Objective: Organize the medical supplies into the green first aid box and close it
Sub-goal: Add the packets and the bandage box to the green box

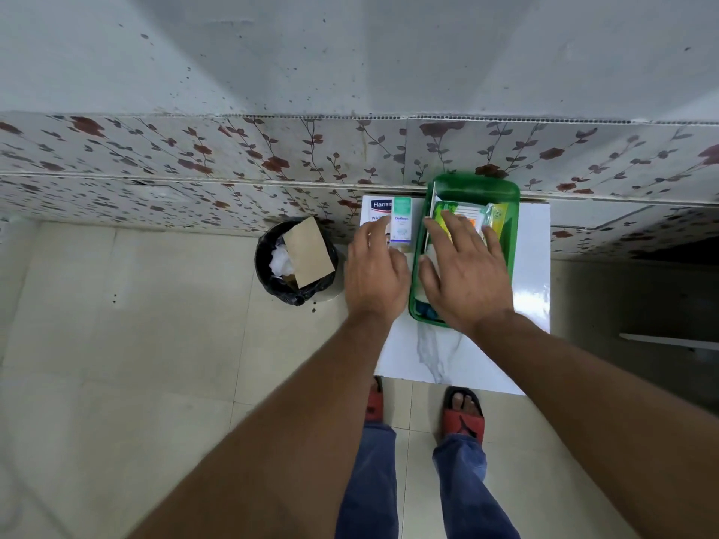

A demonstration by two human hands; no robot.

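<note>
Carton: at 1 o'clock off left hand, long axis 12–6; fingers loosely spread. Right hand flat, splayed inside box.

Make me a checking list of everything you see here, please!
Surface: white marble-look table, mostly bare at the near end.
Job's things: green first aid box open, packets inside; Hansaplast box and small white-and-green carton outside, to its left.
Clutter: black-lined bin with cardboard and paper, on the floor.
Hands: left hand at the small carton; right hand spread flat over the box's contents.
Cables: nothing seen.
Surroundings: floral wall tiles, pale floor tiles, red sandals.
</note>
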